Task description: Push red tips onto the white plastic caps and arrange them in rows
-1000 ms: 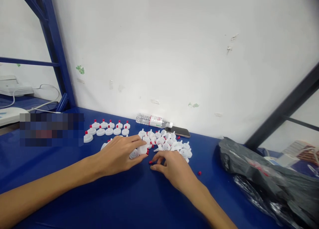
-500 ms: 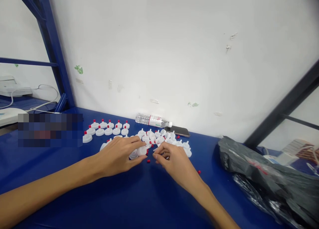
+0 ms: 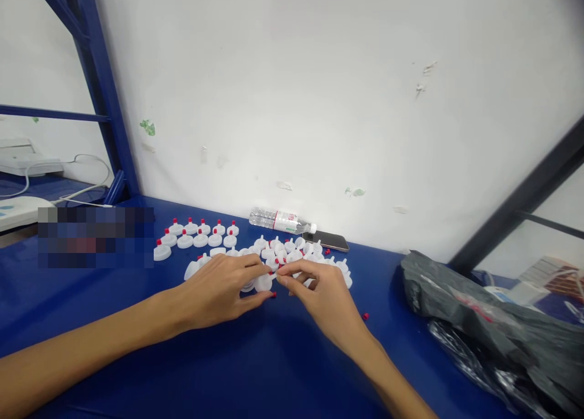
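holding white cap [image 3: 263, 283] — left fingers [image 3: 253, 301]

A smooth blue table [image 3: 228, 370] carries, towards its left, upright capped lids [image 3: 185, 241], white with red tops, set out in loose rows. Beside them, near the middle, spouted white lids [image 3: 294, 257] lie jumbled, many spouts pointing up, with small red caps [image 3: 365, 316] scattered about and one well apart to the right. At the far edge a clear bottle [image 3: 269, 219] lies on its side, its neck by a flat phone [image 3: 336, 242]; a crumpled grey bag [image 3: 465, 303] rests at the right.
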The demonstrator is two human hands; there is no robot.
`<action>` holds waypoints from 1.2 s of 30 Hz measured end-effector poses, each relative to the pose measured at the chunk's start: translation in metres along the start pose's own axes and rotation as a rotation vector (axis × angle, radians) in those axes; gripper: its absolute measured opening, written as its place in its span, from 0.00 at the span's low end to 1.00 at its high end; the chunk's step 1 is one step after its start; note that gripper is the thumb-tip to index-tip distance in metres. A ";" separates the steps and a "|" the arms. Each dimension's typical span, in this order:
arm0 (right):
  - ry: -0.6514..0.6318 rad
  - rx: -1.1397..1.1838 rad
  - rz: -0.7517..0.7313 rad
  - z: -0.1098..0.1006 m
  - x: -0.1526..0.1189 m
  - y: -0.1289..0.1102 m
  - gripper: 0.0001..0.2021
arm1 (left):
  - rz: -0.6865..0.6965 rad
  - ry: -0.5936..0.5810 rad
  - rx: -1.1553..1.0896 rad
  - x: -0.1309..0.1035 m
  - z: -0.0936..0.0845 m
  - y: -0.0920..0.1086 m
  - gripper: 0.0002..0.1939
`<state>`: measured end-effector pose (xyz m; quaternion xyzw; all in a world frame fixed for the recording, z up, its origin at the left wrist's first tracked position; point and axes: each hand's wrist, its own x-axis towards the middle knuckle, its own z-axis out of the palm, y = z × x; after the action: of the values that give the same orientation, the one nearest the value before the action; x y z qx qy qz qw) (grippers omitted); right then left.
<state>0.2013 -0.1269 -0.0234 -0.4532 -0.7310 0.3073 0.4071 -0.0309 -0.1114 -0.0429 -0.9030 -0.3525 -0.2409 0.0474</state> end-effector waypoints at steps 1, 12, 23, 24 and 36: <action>-0.002 -0.001 -0.003 0.000 0.000 0.000 0.05 | 0.001 0.005 0.002 0.000 -0.001 0.000 0.15; -0.013 0.019 -0.025 0.005 -0.003 0.003 0.07 | -0.011 -0.028 0.022 0.002 -0.003 0.002 0.14; -0.008 0.109 -0.004 0.011 -0.003 0.007 0.06 | 0.059 0.062 0.019 -0.001 0.000 0.005 0.15; -0.005 0.147 0.007 0.011 -0.004 0.006 0.06 | 0.049 0.089 0.006 -0.001 0.000 0.005 0.17; -0.098 0.243 0.012 0.005 -0.007 -0.006 0.23 | 0.023 0.235 0.001 0.001 -0.004 0.004 0.27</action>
<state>0.1965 -0.1366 -0.0227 -0.3894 -0.7047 0.4180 0.4208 -0.0296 -0.1148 -0.0383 -0.8726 -0.3342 -0.3442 0.0916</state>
